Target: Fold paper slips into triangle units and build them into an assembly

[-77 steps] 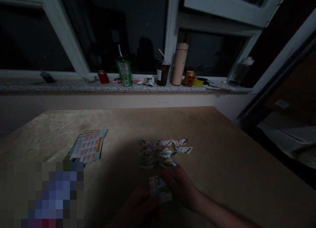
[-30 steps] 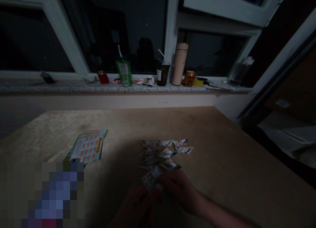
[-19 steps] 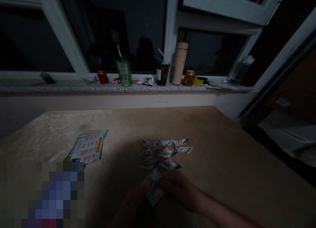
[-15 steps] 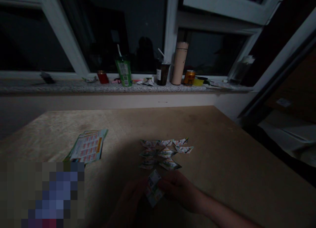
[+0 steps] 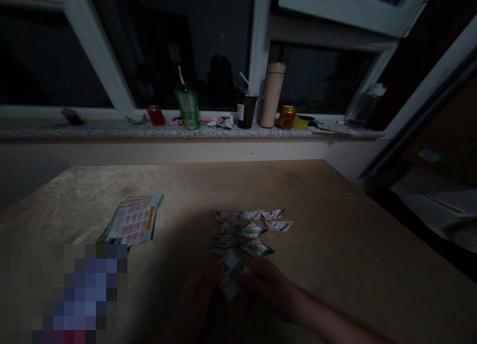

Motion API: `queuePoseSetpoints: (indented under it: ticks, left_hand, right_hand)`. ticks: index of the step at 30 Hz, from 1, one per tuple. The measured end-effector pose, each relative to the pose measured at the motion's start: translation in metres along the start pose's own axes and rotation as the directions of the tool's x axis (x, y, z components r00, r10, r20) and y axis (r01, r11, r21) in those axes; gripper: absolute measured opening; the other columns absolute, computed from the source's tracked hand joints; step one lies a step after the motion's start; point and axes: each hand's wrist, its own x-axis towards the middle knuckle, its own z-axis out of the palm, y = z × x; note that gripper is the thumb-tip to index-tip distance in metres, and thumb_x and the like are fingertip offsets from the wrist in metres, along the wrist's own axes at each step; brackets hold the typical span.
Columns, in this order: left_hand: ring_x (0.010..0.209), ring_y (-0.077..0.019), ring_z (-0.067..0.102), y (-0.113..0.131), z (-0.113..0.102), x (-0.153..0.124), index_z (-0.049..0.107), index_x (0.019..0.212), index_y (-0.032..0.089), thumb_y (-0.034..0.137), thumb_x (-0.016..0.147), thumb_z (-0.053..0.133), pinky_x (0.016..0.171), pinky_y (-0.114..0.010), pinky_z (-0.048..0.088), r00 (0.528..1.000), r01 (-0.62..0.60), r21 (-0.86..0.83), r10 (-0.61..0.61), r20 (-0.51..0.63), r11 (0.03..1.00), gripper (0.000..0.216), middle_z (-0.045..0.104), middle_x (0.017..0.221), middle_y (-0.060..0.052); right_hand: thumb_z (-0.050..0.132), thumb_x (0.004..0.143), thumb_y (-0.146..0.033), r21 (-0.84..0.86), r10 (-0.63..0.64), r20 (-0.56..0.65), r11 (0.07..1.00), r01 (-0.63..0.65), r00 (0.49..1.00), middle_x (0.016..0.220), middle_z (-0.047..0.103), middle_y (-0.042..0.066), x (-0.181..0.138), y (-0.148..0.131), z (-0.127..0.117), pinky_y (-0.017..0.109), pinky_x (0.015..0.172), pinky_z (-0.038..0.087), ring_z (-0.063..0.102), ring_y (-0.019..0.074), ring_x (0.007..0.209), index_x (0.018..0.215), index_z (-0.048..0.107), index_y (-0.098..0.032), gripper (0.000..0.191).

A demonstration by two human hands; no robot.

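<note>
Between my two hands is a small folded piece of printed paper (image 5: 230, 274), tilted with one corner pointing up. My left hand (image 5: 199, 289) pinches its left edge, and my right hand (image 5: 266, 284) grips its right edge. Dim light hides much of the fingers. Just beyond the hands, several folded paper boats (image 5: 253, 230) stand in rough rows on the brown table (image 5: 320, 200). The nearest boats almost meet the top of the held paper in the view. To the left lies a stack of printed sheets (image 5: 134, 220).
On the granite windowsill (image 5: 219, 133) stand a green cup (image 5: 188, 108), a red jar (image 5: 155, 115), a dark drink cup (image 5: 246, 110), a pink thermos (image 5: 272, 96) and an orange can (image 5: 286, 117). A pixelated patch covers the lower left.
The held paper has risen slightly and turned a little between my hands, showing a different face pattern. Both hands remain in nearly the same place. Boats and sheet stack are unmoved.
</note>
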Motion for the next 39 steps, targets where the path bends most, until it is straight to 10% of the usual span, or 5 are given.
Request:
queuePoseSetpoints:
  ticks: [4, 15, 20, 33, 39]
  left_hand:
    - [0.064, -0.0233, 0.061, -0.008, -0.002, 0.002, 0.067, 0.062, 0.019, 0.064, 0.073, 0.054, 0.061, -0.027, 0.049, 0.990, -0.021, -0.007, 0.019, -0.137, 1.000, 0.048, 0.066, 0.059, -0.003]
    - [0.058, -0.0202, 0.058, 0.001, -0.001, 0.005, 0.066, 0.061, 0.018, 0.059, 0.078, 0.055, 0.057, -0.024, 0.045, 0.996, -0.086, 0.038, 0.087, -0.022, 0.996, 0.046, 0.063, 0.056, 0.000]
    - [0.081, -0.0256, 0.064, -0.018, -0.004, 0.004, 0.071, 0.080, 0.018, 0.063, 0.067, 0.064, 0.072, -0.029, 0.050, 0.979, 0.027, -0.081, -0.043, -0.197, 0.996, 0.048, 0.071, 0.081, -0.006]
    - [0.061, -0.0208, 0.060, -0.006, 0.000, 0.004, 0.069, 0.073, 0.018, 0.060, 0.079, 0.053, 0.057, -0.026, 0.047, 0.999, -0.045, 0.007, 0.045, 0.016, 0.999, 0.046, 0.066, 0.062, -0.003]
    - [0.062, -0.0217, 0.061, 0.000, 0.000, 0.003, 0.069, 0.073, 0.016, 0.064, 0.072, 0.058, 0.056, -0.026, 0.048, 0.998, 0.014, -0.078, -0.018, -0.056, 0.997, 0.049, 0.066, 0.062, -0.003]
  right_hand:
    - [0.057, 0.077, -0.064, 0.067, 0.031, 0.010, 0.997, -0.031, 0.999, 0.046, 0.044, -0.004, 0.000, 0.003, -0.003, 0.017, 0.038, 0.026, 0.036, 0.0048, 0.038, 0.060, 0.055, -0.013, 0.054]
    - [0.058, 0.080, -0.058, 0.075, -0.019, 0.046, 0.997, 0.016, 0.999, 0.066, 0.052, -0.001, -0.002, -0.003, 0.013, 0.017, 0.048, 0.037, 0.042, 0.0064, 0.052, 0.076, 0.062, -0.013, 0.045]
    - [0.055, 0.081, -0.060, 0.082, -0.036, 0.095, 0.996, 0.028, 0.995, 0.066, 0.053, 0.000, -0.003, 0.003, 0.012, 0.017, 0.048, 0.039, 0.046, 0.0070, 0.052, 0.076, 0.060, -0.013, 0.047]
    - [0.062, 0.082, -0.047, 0.080, -0.018, 0.115, 0.997, 0.009, 0.993, 0.070, 0.058, 0.000, -0.004, 0.002, 0.012, 0.021, 0.059, 0.044, 0.052, 0.0093, 0.061, 0.080, 0.063, -0.014, 0.033]
    - [0.082, 0.064, -0.023, 0.083, -0.215, -0.137, 0.970, 0.228, 0.967, 0.101, 0.062, 0.005, -0.008, 0.001, 0.007, 0.030, 0.075, 0.050, 0.061, 0.0182, 0.089, 0.108, 0.054, -0.022, 0.052]
